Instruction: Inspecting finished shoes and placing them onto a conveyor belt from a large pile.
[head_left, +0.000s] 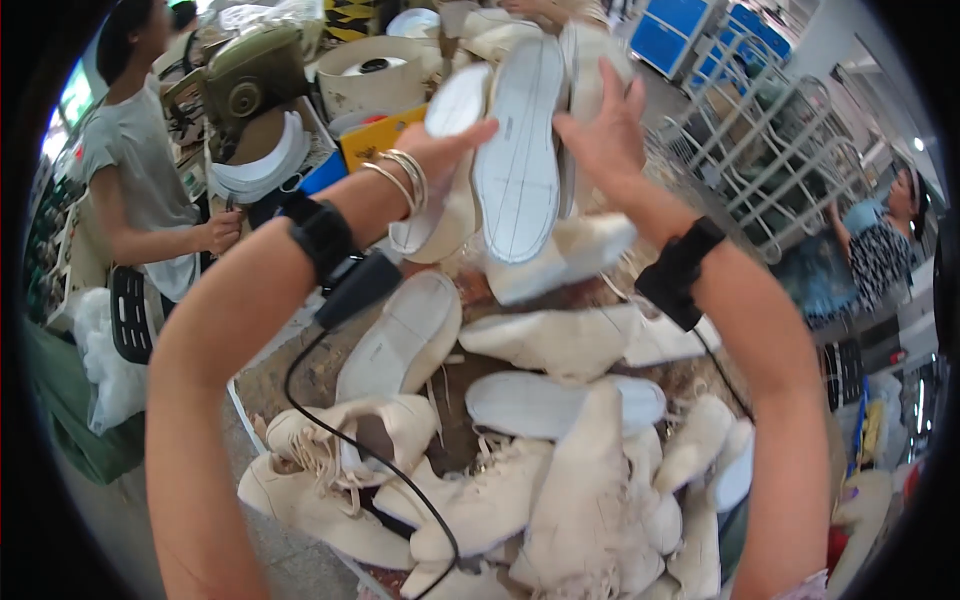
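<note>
A cream shoe with its white sole (518,160) turned up lies lengthwise between my hands, at the far part of the table. My left hand (440,155) has its thumb on the sole's left edge; its other fingers are mostly hidden. My right hand (608,135) spreads its fingers over a neighbouring cream shoe (592,55), its thumb beside the sole's right edge. Another upturned sole (457,100) is just beyond my left hand. Below the middle shoe, a cream shoe (560,258) rests on its side.
Many cream shoes, some with laces (315,445), cover the near table. An upturned sole (400,335) lies left of centre. A person (140,160) stands at left beside a green machine (250,80). Metal rack carts (770,150) and another person (880,240) are at right.
</note>
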